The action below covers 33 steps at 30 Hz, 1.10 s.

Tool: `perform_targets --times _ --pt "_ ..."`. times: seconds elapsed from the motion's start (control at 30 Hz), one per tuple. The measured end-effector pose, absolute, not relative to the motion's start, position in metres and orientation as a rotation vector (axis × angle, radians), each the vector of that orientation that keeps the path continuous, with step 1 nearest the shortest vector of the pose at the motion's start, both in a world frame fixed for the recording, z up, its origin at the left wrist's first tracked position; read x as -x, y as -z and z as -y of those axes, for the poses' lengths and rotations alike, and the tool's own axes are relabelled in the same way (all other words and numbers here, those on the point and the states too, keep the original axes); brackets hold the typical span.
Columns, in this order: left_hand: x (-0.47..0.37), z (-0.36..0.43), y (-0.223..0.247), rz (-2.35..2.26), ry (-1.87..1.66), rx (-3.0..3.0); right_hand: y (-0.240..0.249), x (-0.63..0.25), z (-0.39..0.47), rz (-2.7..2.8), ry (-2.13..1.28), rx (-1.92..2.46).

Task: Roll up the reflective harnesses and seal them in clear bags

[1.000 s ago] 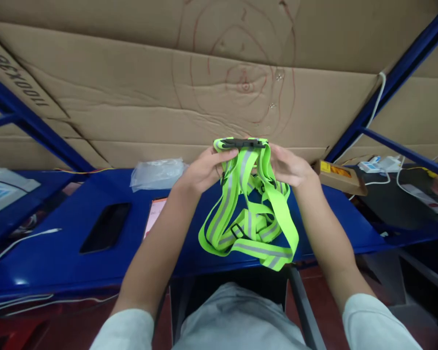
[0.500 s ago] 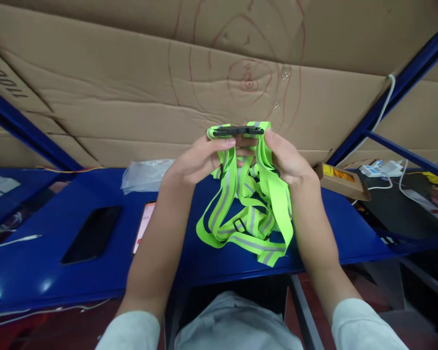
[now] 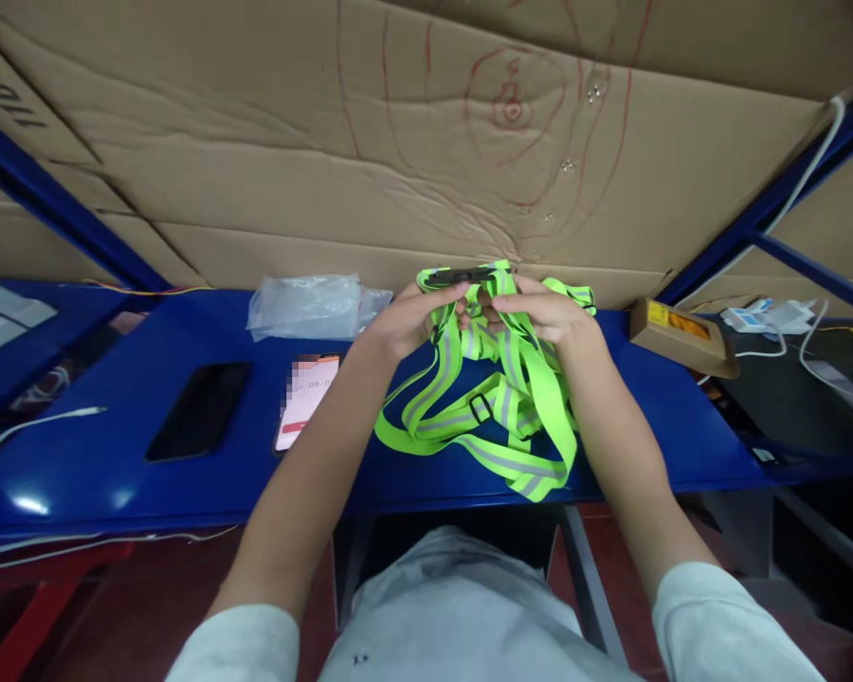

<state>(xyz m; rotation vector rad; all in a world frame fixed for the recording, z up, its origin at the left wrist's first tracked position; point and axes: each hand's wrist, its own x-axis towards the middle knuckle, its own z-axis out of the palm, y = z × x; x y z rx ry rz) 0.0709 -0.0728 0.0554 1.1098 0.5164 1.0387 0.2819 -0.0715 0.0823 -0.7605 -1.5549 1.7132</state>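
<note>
A neon-green reflective harness (image 3: 494, 464) with grey stripes lies partly on the blue table, its upper straps raised toward the cardboard. Across the top of these straps runs a black buckle (image 3: 462, 277). My left hand (image 3: 416, 317) is closed on the strap and the buckle's left side, thumb along it. On the other side, my right hand (image 3: 544, 308) grips the straps near the buckle's right end, its thumb pointing inward; some fingers are hidden behind the webbing. A small black strap adjuster (image 3: 480, 408) shows among the lower loops.
Left of my arms, a dark phone (image 3: 199, 410) and a lit phone (image 3: 304, 403) lie on the blue table (image 3: 106, 474). Clear plastic bags (image 3: 305, 308) rest behind them. An open cardboard box (image 3: 682, 336) stands at right, near white adapters (image 3: 771, 317). Cardboard (image 3: 256, 142) walls the back.
My right hand has shifted from the buckle's end to a lower, more inward hold with its thumb across the straps. The view has tilted, and more of the lit phone shows.
</note>
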Motion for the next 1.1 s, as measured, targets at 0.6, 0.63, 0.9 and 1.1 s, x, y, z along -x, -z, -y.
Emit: perform_targets --times 0.6,0.63,0.9,1.1 --pt "-0.07 0.137 -0.007 -0.193 -0.56 -1.04 -0.013 -0.295 0.124 1.317 -1.991 0.707" --pt "-0.069 0.139 -0.009 -0.218 -0.563 -1.054 -0.013 -0.296 0.123 1.325 -1.991 0.718" --pt "-0.07 0.127 -0.01 -0.316 -0.684 -1.304 -0.016 -0.297 0.121 1.321 -1.718 0.745" --pt "-0.088 0.125 0.003 -0.568 -1.001 -1.351 -0.004 -0.286 0.123 1.284 -1.528 0.925"
